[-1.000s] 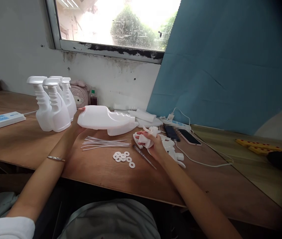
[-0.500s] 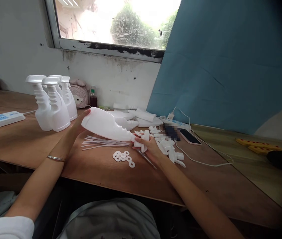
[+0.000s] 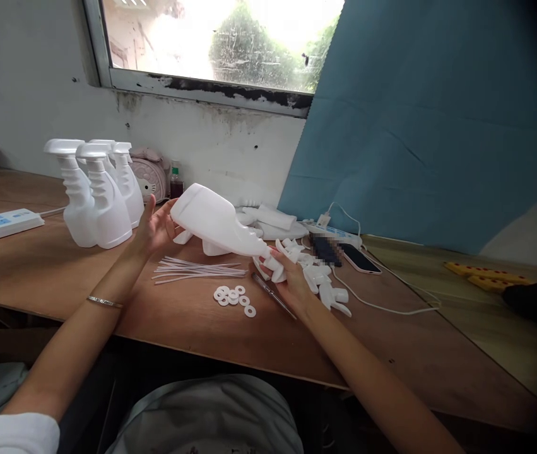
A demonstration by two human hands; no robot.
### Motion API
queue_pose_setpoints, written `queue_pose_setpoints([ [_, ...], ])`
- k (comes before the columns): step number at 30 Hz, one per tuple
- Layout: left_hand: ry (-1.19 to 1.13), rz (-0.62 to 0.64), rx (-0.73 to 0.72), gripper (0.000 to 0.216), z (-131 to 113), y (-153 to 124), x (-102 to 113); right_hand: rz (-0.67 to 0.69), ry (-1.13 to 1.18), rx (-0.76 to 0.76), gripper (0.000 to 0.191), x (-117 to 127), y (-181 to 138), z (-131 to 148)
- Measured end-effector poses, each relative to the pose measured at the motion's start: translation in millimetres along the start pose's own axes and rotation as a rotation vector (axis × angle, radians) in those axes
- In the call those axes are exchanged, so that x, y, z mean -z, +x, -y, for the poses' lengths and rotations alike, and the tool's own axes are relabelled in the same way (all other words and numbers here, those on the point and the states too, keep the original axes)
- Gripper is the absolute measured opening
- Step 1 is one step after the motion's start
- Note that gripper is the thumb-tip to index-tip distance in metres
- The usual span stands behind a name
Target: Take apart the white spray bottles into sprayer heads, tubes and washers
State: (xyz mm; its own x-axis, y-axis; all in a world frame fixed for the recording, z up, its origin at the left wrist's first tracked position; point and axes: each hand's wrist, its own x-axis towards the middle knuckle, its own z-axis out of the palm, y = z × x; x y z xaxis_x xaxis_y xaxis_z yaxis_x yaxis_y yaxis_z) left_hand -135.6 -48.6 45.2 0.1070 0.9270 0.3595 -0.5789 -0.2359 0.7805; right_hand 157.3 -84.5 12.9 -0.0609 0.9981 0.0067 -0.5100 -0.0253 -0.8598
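Note:
A white plastic spray bottle (image 3: 218,221) lies tilted in the air above the table, base up to the left and neck down to the right. My right hand (image 3: 291,280) grips the white trigger sprayer (image 3: 275,268) at its neck. Beside the base, my left hand (image 3: 157,226) is open, thumb raised and fingers spread; its fingertips are close to the base, and I cannot tell if they touch. Thin white tubes (image 3: 197,270) lie beneath the bottle. Several white ring washers (image 3: 233,295) and a screwdriver (image 3: 272,294) rest in front of my right hand.
Several assembled spray bottles (image 3: 110,208) stand on the left, near a power strip (image 3: 0,226). Loose trigger sprayers (image 3: 327,287) lie right of my hand, with a phone (image 3: 360,258) and a white cable (image 3: 391,310) beyond. More white bottles (image 3: 277,221) lie behind.
The bottle's base has risen and shifted right, and the bottle has turned. My left hand has loosened from the base and spread its fingers. My right hand still grips the sprayer.

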Motion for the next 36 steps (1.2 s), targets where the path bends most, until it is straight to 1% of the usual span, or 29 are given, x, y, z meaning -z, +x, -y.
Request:
queue_pose_setpoints([
  [3,0.038,0.124,0.048,0.052,3,-3,-3,0.009,0.019,-0.018,0.021,-1,-1,-7],
  [5,0.079,0.18,0.066,0.055,5,-5,-4,0.03,0.018,-0.038,0.023,-4,-4,-12],
  [6,0.104,0.187,0.063,0.057,7,-5,-4,0.047,0.012,-0.052,0.022,-6,-7,-15],
  [8,0.165,0.148,0.042,0.058,9,-4,-5,0.094,-0.005,-0.096,0.021,-10,-12,-21],
  [11,0.253,0.033,0.005,0.051,13,-2,-5,0.163,-0.031,-0.181,0.022,-16,-19,-28],
  [14,0.288,-0.032,-0.026,0.048,14,0,-6,0.196,-0.04,-0.234,0.026,-18,-22,-30],
  [20,0.284,-0.082,-0.067,0.052,14,1,-7,0.212,-0.045,-0.259,0.028,-17,-20,-28],
  [26,0.22,-0.144,-0.092,0.04,11,-1,-8,0.212,-0.066,-0.256,0.019,-12,-17,-31],
  [32,0.19,-0.162,-0.091,0.038,10,0,-6,0.222,-0.097,-0.241,0.023,-12,-17,-28],
  [36,0.204,-0.162,-0.085,0.037,11,0,-5,0.244,-0.124,-0.259,0.026,-14,-19,-27],
])
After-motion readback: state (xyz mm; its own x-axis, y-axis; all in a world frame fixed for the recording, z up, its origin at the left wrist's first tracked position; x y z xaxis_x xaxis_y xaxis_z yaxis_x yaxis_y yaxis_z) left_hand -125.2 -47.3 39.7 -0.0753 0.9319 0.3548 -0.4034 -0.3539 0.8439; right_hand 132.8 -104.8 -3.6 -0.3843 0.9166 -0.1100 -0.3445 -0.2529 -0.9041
